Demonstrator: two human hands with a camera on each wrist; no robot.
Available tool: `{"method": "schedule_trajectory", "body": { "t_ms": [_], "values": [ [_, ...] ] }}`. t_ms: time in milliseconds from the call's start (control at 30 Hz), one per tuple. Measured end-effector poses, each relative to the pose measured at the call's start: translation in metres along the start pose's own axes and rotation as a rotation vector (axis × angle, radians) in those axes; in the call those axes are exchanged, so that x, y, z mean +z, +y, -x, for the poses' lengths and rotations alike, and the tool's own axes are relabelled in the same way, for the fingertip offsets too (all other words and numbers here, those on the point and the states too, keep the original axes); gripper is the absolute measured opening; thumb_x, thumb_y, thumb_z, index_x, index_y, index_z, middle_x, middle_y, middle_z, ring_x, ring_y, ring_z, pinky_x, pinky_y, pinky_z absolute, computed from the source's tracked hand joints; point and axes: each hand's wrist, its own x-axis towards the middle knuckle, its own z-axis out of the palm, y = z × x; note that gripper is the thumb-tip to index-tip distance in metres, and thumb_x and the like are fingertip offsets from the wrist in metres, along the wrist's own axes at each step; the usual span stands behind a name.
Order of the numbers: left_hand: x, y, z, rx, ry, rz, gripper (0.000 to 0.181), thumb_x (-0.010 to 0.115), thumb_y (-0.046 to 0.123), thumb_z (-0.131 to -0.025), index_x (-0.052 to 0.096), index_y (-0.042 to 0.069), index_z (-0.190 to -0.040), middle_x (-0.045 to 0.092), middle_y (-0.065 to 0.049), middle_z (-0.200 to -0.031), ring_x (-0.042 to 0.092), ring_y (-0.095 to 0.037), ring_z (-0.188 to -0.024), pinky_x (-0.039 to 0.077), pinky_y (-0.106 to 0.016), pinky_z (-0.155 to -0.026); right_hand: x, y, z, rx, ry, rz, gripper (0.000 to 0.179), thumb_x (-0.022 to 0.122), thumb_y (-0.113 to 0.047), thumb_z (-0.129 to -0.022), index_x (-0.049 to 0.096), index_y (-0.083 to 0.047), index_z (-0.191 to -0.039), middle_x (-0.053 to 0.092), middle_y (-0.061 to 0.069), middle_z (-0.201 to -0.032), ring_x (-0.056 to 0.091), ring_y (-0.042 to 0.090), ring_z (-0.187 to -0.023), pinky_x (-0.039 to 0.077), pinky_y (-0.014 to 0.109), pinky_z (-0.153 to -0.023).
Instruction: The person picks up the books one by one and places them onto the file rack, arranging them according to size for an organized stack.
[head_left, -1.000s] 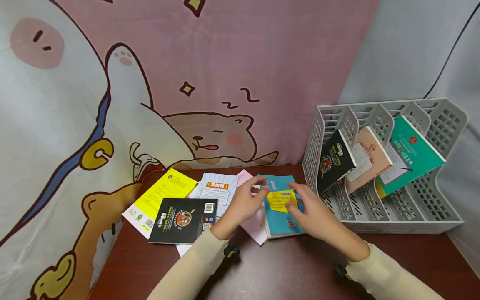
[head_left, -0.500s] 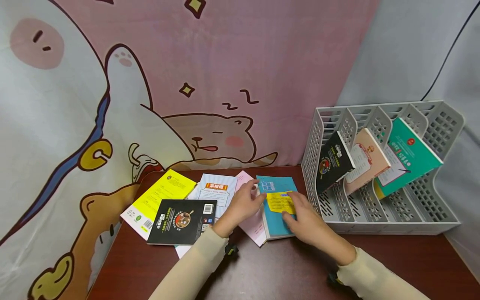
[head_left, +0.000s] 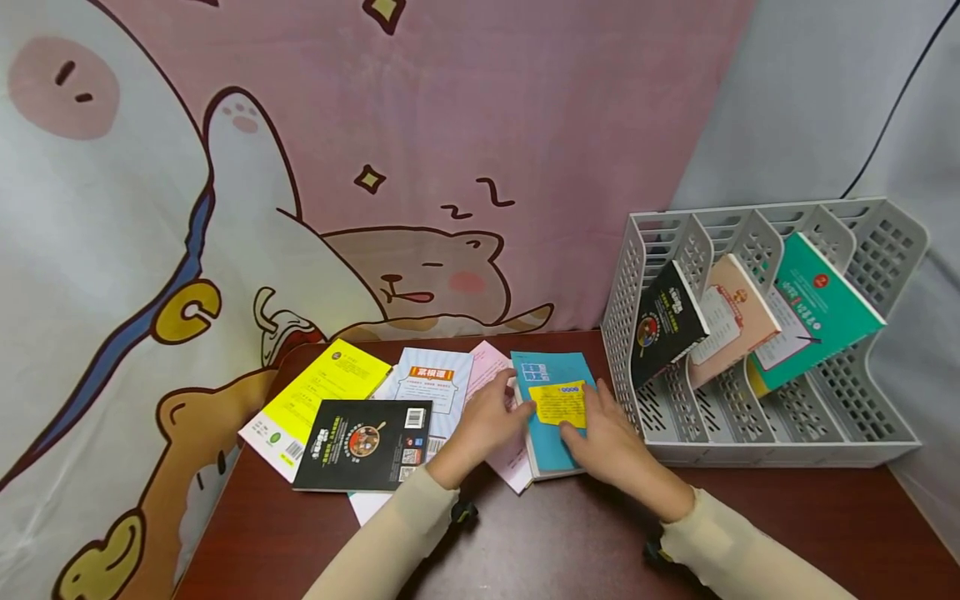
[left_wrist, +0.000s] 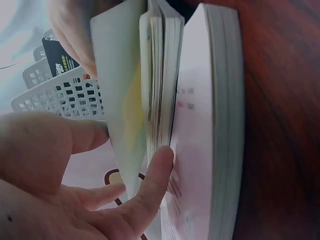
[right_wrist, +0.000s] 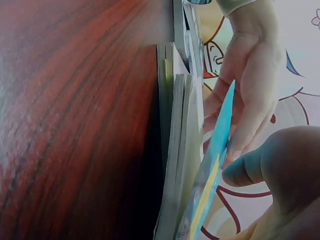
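Observation:
A blue book with a yellow label lies over a pink book. Its cover stands away from the page block along the left side. My left hand holds that edge: in the left wrist view the thumb meets the cover and a fingertip touches the page edges. On the book's other side, my right hand grips the right edge, thumb over the cover; its other fingertips are hidden under the edge.
Several books lie overlapping at left, among them a yellow one, a black one and a pale blue one. A grey divided file rack stands at right, holding black, peach and green books.
My right hand has moved left and closed in on the blue book's right edge. My left hand has settled slightly lower at the left edge.

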Motion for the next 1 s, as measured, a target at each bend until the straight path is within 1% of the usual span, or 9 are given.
{"method": "schedule_trajectory", "body": {
  "t_ms": [100,200,367,500,567,700,800,967,1000],
  "values": [
    [0.001,0.001,0.001,-0.016,0.012,-0.026,0.065,0.076,0.034,-0.102,0.056,0.009,-0.158,0.076,-0.015,-0.125,0.066,-0.028,-0.104,0.057,-0.049,-0.095,0.000,-0.001,-0.003,0.006,-0.014,0.000,0.085,0.061,-0.037,-0.108,0.024,0.006,-0.172,0.007,0.038,-0.180,0.026,0.064,-0.161,0.028,0.081,-0.126],
    [0.003,0.001,0.001,-0.039,0.018,-0.033,0.064,0.078,0.031,-0.100,0.057,0.010,-0.157,0.076,-0.013,-0.118,0.064,-0.026,-0.099,0.055,-0.045,-0.088,0.000,-0.002,-0.005,0.002,-0.015,-0.022,0.082,0.061,-0.036,-0.109,0.025,0.000,-0.173,0.009,0.035,-0.181,0.032,0.064,-0.159,0.031,0.082,-0.124],
    [0.002,0.000,0.000,-0.049,0.020,-0.014,0.063,0.080,0.023,-0.098,0.058,0.009,-0.155,0.074,-0.011,-0.115,0.062,-0.024,-0.097,0.053,-0.040,-0.086,-0.006,-0.004,-0.007,-0.018,0.046,-0.088,0.071,0.062,-0.031,-0.108,0.035,-0.008,-0.170,0.016,0.030,-0.181,0.041,0.061,-0.155,0.035,0.079,-0.123],
    [0.002,-0.003,-0.001,-0.022,0.039,-0.004,0.062,0.078,0.016,-0.096,0.059,0.005,-0.154,0.073,-0.011,-0.113,0.063,-0.024,-0.097,0.054,-0.039,-0.087,-0.014,-0.008,-0.004,-0.044,0.094,-0.128,0.065,0.063,-0.027,-0.108,0.041,-0.009,-0.166,0.022,0.028,-0.179,0.042,0.058,-0.155,0.037,0.077,-0.124],
    [0.004,-0.010,-0.004,0.014,0.062,-0.013,0.062,0.077,0.014,-0.095,0.059,0.002,-0.153,0.073,-0.011,-0.111,0.062,-0.023,-0.095,0.054,-0.039,-0.086,-0.019,-0.009,-0.002,-0.056,0.125,-0.151,0.062,0.063,-0.025,-0.107,0.044,-0.009,-0.164,0.025,0.027,-0.179,0.041,0.056,-0.157,0.037,0.076,-0.124],
    [0.005,-0.015,-0.005,0.038,0.082,-0.021,0.061,0.075,0.010,-0.093,0.060,-0.001,-0.151,0.074,-0.013,-0.108,0.062,-0.023,-0.092,0.053,-0.041,-0.087,-0.025,-0.011,0.001,-0.067,0.185,-0.228,0.060,0.064,-0.021,-0.107,0.045,-0.009,-0.163,0.026,0.025,-0.178,0.041,0.051,-0.158,0.038,0.072,-0.126],
    [0.007,-0.018,-0.007,0.027,0.081,-0.012,0.062,0.076,0.011,-0.094,0.059,0.000,-0.152,0.072,-0.011,-0.108,0.061,-0.023,-0.092,0.053,-0.040,-0.087,-0.027,-0.009,-0.001,-0.064,0.191,-0.328,0.065,0.064,-0.015,-0.107,0.039,-0.005,-0.166,0.024,0.026,-0.179,0.047,0.048,-0.157,0.041,0.065,-0.128],
    [0.008,-0.017,-0.007,-0.003,0.072,-0.015,0.061,0.077,0.014,-0.096,0.059,0.002,-0.154,0.070,-0.009,-0.108,0.061,-0.023,-0.094,0.052,-0.038,-0.085,-0.029,-0.008,-0.003,0.025,0.100,-0.557,0.083,0.061,-0.013,-0.110,0.013,-0.003,-0.177,0.028,0.026,-0.179,0.047,0.044,-0.159,0.041,0.056,-0.129],
    [0.005,-0.012,-0.005,-0.023,0.060,-0.008,0.061,0.078,0.014,-0.097,0.060,0.002,-0.154,0.070,-0.009,-0.109,0.061,-0.023,-0.096,0.052,-0.039,-0.086,-0.028,-0.009,-0.004,0.046,0.079,-0.593,0.084,0.060,-0.013,-0.111,0.010,-0.004,-0.177,0.030,0.026,-0.179,0.049,0.042,-0.158,0.043,0.054,-0.128]
  ]
}}
